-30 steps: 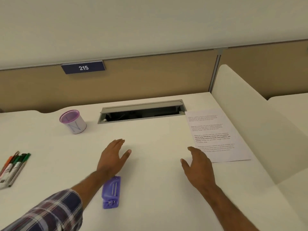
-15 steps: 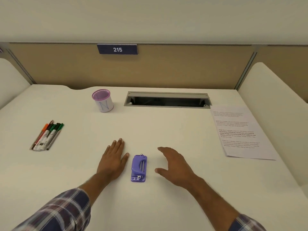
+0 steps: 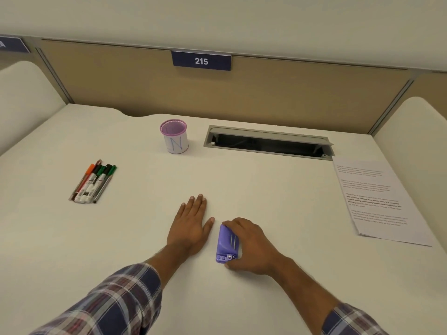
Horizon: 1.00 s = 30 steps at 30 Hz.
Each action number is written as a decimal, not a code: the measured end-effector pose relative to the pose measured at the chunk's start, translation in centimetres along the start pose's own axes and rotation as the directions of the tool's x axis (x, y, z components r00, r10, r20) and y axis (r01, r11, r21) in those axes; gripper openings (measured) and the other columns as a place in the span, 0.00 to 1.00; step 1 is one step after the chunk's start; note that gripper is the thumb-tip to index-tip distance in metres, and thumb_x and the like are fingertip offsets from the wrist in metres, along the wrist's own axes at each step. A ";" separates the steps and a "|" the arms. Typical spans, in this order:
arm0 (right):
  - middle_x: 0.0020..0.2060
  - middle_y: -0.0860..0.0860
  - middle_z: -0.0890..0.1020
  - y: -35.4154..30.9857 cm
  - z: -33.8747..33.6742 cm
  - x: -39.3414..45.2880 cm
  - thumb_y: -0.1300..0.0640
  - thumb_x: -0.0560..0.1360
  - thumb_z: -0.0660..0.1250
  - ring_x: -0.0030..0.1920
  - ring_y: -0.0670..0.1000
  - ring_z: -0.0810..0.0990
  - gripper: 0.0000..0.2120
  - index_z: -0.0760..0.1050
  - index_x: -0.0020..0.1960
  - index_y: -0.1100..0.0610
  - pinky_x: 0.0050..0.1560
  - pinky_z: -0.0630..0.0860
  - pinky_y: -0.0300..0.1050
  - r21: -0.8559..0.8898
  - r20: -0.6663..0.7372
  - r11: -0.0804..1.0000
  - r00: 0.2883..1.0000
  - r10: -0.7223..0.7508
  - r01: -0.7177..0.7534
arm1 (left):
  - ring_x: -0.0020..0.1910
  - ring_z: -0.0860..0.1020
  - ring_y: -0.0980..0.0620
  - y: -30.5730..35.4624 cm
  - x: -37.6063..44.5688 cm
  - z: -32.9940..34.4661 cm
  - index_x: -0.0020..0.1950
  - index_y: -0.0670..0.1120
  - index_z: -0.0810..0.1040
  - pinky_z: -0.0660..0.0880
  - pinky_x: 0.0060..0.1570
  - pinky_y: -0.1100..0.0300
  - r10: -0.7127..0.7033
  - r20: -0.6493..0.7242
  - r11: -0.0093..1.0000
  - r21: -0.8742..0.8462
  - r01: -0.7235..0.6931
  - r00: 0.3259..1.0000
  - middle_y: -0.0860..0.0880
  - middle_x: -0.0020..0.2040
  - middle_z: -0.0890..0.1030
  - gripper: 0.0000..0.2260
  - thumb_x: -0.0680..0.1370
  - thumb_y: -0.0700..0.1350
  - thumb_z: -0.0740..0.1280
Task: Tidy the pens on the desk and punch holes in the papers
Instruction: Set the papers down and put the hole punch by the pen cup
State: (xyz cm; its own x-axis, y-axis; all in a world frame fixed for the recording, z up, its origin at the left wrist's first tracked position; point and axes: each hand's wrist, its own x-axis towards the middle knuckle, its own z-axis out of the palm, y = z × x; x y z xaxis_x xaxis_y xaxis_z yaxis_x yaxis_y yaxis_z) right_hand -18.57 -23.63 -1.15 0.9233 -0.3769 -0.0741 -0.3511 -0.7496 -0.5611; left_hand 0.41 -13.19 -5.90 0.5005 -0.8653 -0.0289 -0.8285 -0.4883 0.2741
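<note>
A purple hole punch (image 3: 227, 243) lies on the white desk (image 3: 278, 201) near the front middle. My right hand (image 3: 251, 245) wraps over its right side, fingers at its far end and thumb at its near end. Just left of it my left hand (image 3: 191, 226) rests flat on the desk, fingers together, holding nothing. A bundle of several pens and markers (image 3: 93, 182) lies at the left. A purple-rimmed white pen cup (image 3: 174, 136) stands upright at the back. Printed papers (image 3: 377, 201) lie at the right edge.
A grey cable slot (image 3: 267, 142) with its lid open is set into the desk behind the middle. Beige dividers (image 3: 416, 153) rise at both sides, and a back panel carries a sign reading 215 (image 3: 201, 60).
My right hand has moved left and closed over the hole punch. The view has swung left, bringing the pens and cup toward the middle. My left hand stays flat.
</note>
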 end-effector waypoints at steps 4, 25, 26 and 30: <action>0.58 0.42 0.70 -0.3 0.7 -0.4 0.41 0.60 0.74 0.58 0.42 0.69 0.39 0.65 0.68 0.46 0.61 0.64 0.34 0.039 -0.078 0.999 0.997 0.007 -0.004 | 0.80 0.43 0.54 -0.1 0.0 0.1 0.80 0.50 0.43 0.40 0.77 0.57 0.001 -0.013 1.000 -0.004 -0.001 1.000 0.53 0.81 0.45 0.33 0.78 0.63 0.39; 0.52 0.38 0.75 1.3 -1.7 2.2 0.43 0.58 0.79 0.54 0.45 0.75 0.37 0.72 0.63 0.50 0.59 0.69 0.44 0.292 -0.380 0.915 0.845 0.377 -0.278 | 0.80 0.48 0.52 -1.8 8.2 -2.0 0.80 0.48 0.50 0.44 0.78 0.55 0.157 0.003 0.987 0.041 -0.157 0.988 0.50 0.81 0.52 0.33 0.80 0.64 0.45; 0.50 0.36 0.75 1.4 -2.3 2.7 0.46 0.58 0.80 0.53 0.45 0.75 0.35 0.73 0.62 0.50 0.58 0.71 0.45 0.342 -0.401 0.894 0.816 0.416 -0.288 | 0.80 0.47 0.52 -1.8 8.5 -1.8 0.80 0.48 0.49 0.44 0.78 0.55 0.162 0.015 0.986 0.036 -0.162 0.987 0.51 0.81 0.51 0.32 0.80 0.63 0.46; 0.44 0.36 0.77 2.8 -4.6 4.9 0.51 0.59 0.81 0.47 0.40 0.77 0.21 0.75 0.48 0.44 0.55 0.75 0.50 0.437 -0.474 0.840 0.712 0.518 -0.321 | 0.80 0.44 0.53 -1.9 8.9 -1.3 0.81 0.48 0.46 0.43 0.78 0.55 0.184 0.037 0.983 0.017 -0.185 0.982 0.52 0.81 0.46 0.33 0.81 0.63 0.46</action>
State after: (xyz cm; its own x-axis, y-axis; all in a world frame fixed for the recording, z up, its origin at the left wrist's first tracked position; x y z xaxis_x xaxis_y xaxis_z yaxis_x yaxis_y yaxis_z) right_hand -15.78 -30.06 0.65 0.4013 -0.9147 0.0473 -0.5235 -0.2714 -0.8077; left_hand 6.76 -19.81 -5.43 0.3299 -0.9439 -0.0138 -0.9108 -0.3221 0.2582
